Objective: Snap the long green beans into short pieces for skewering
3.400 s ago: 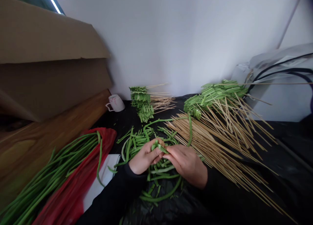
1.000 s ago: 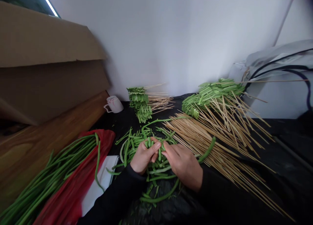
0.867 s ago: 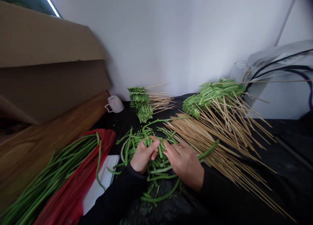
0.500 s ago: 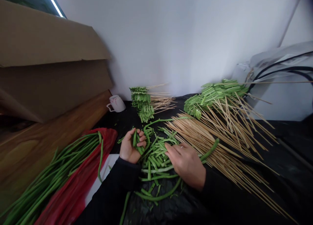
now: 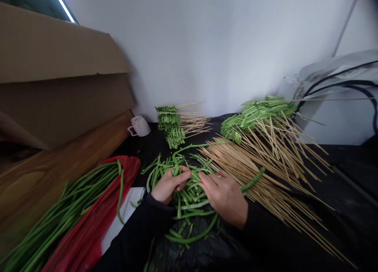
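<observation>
Left grip [image 5: 167,185] holds green bean pieces [image 5: 175,171], perhaps several.

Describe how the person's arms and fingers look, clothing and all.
Both arms have long, plain, near-black sleeves reaching about to the wrists: left sleeve, right sleeve. No markings show on them. The fingers are ungloved, with a small, light ring on the right side.

The bare left hand [image 5: 168,185], palm-up and farther off half a second ago, now sits nearer three o'clock, thumb turned across short green bean pieces [image 5: 176,171]. Beyond the bare right hand [image 5: 226,197], a long, slender green bean [image 5: 254,180] points toward two o'clock, previously twelve.
</observation>
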`<action>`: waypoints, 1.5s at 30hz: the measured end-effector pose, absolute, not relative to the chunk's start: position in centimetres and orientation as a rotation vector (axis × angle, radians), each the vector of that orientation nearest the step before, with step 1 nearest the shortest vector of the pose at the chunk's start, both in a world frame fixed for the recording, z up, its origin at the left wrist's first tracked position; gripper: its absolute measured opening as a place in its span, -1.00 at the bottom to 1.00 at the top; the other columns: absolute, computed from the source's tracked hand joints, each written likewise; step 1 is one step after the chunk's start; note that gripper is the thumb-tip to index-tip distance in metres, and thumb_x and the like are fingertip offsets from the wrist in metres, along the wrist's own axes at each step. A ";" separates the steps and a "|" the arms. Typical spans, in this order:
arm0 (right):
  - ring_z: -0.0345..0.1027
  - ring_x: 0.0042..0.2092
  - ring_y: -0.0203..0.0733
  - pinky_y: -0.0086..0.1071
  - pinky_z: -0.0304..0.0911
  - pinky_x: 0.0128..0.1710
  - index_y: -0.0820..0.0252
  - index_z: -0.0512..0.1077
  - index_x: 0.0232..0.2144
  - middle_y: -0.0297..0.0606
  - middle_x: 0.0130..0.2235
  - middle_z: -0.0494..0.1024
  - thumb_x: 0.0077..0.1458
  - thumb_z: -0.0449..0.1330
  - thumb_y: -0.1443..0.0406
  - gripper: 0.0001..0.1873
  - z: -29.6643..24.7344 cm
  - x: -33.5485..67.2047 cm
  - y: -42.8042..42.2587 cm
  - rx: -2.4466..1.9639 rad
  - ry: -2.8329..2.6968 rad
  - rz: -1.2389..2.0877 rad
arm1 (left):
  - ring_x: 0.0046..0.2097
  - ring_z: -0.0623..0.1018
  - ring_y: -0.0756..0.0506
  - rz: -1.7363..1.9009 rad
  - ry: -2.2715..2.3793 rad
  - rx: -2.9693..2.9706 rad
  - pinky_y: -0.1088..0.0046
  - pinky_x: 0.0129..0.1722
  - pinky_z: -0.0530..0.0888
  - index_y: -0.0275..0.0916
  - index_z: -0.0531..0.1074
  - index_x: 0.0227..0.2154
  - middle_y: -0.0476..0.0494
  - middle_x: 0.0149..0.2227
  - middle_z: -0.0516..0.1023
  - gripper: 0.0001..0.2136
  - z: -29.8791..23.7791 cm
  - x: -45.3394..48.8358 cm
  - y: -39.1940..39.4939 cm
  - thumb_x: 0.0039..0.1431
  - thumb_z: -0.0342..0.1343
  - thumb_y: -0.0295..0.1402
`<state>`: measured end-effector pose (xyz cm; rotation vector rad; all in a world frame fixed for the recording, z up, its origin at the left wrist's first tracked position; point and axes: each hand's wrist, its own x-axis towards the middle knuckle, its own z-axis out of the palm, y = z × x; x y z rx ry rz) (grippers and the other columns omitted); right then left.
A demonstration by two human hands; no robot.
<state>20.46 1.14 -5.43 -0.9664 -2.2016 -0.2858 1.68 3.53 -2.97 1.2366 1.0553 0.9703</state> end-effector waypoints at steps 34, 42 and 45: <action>0.30 -0.37 -0.18 -0.24 0.03 -0.27 0.26 0.40 -0.07 -0.28 -0.36 0.49 0.22 0.11 0.40 -0.77 -5.1 20.6 1.2 -1.080 -2.242 -0.233 | -0.61 0.11 0.09 1.190 1.378 1.478 0.53 -0.59 0.06 -0.30 0.43 -0.48 0.15 -0.69 0.15 -0.69 -2.9 1.7 3.5 0.03 0.23 -0.10; 0.29 -0.29 -0.11 -0.20 0.00 -0.24 0.25 0.47 -0.24 -0.24 -0.36 0.48 0.14 0.18 0.43 -0.89 -4.7 21.2 1.3 -1.184 -2.287 -0.399 | -0.39 0.45 -0.02 1.331 1.562 1.769 0.46 -0.30 0.35 -0.30 0.52 -0.47 -0.08 -0.44 0.51 -0.85 -2.8 1.2 3.8 0.05 0.25 -0.30; 0.28 -0.29 -0.08 -0.18 0.01 -0.25 0.30 0.47 -0.18 -0.21 -0.36 0.47 0.13 0.20 0.40 -0.82 -4.6 21.2 1.3 -1.146 -2.297 -0.471 | -0.35 0.47 -0.04 1.253 1.468 2.141 0.45 -0.27 0.38 -0.26 0.56 -0.43 -0.09 -0.43 0.49 -0.85 -3.1 1.4 3.5 0.09 0.23 -0.28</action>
